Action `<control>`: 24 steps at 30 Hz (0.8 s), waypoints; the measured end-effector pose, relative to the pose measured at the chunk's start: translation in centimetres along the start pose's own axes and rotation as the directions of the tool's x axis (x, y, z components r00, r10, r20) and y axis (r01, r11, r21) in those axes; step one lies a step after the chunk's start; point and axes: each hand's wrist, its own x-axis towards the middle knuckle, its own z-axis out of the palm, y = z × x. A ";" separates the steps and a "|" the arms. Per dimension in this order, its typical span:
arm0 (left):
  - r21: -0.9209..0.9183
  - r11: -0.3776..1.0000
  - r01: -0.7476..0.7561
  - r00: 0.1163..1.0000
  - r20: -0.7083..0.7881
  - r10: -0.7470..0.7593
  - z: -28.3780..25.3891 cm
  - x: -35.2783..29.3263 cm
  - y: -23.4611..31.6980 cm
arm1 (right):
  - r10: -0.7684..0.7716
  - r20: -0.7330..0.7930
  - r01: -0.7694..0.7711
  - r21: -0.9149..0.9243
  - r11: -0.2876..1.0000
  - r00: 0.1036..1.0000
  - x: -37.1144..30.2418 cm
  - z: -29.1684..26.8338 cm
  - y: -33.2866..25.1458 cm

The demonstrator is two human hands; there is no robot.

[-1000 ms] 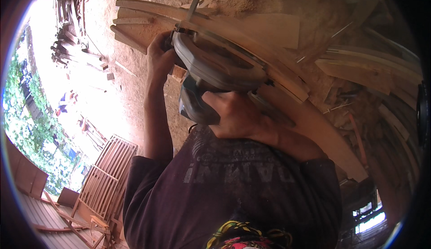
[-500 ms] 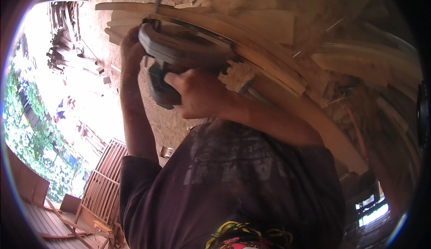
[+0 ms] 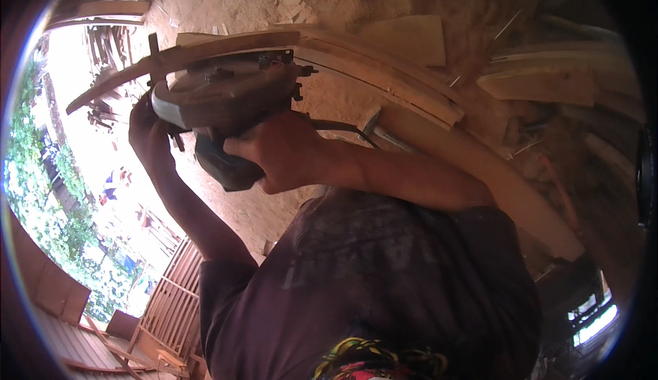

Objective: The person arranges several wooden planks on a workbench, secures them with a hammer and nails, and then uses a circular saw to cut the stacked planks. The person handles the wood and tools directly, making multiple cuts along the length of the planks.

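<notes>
A circular saw (image 3: 226, 95) with a grey guard and a dark motor body lies over a curved wooden plank (image 3: 384, 81). My right hand (image 3: 281, 150) is closed round its rear handle, the thumb along the top. At the saw's front end my left hand (image 3: 147, 129) is closed, its fingers partly hidden behind the guard. Next to that hand, a flat metal bar (image 3: 153, 54) sticks up across the wood. From the saw a narrow curved wooden strip (image 3: 127, 75) bends out to the left, apart from the plank's line. The blade is hidden from me.
A hammer (image 3: 373, 123) lies near the plank, by the saw's dark cord (image 3: 343, 126). Other boards (image 3: 541, 85) are stacked at the right. Sawdust and offcuts (image 3: 295, 3) cover the ground. A slatted wooden frame (image 3: 168, 298) stands at the lower left.
The saw and both my hands have moved left and slightly down along the plank. The narrow strip now swings out farther to the left.
</notes>
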 end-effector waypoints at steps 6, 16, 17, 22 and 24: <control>0.195 0.981 0.016 0.988 -0.152 0.015 -1.1 -6.0 2.8 | -0.120 0.021 0.119 0.008 0.993 0.993 -2.6 -0.5 -2.5; 0.014 0.989 0.150 0.987 -0.065 -0.148 1.3 -16.1 2.4 | 0.025 0.280 -0.030 0.014 0.999 0.960 -10.9 -2.0 -6.2; 0.019 0.990 0.137 0.990 -0.040 -0.136 1.8 -16.4 2.2 | 0.044 0.302 -0.049 0.011 0.999 0.952 -11.3 -2.3 -6.2; -0.009 0.990 0.139 0.988 0.074 -0.138 5.2 -18.7 1.6 | 0.107 0.265 -0.116 0.017 0.993 0.958 -15.5 -2.0 -5.9; -0.025 0.987 0.158 0.982 0.106 -0.154 6.0 -19.4 0.8 | 0.151 0.258 -0.163 0.028 0.986 0.954 -17.3 -2.3 -6.0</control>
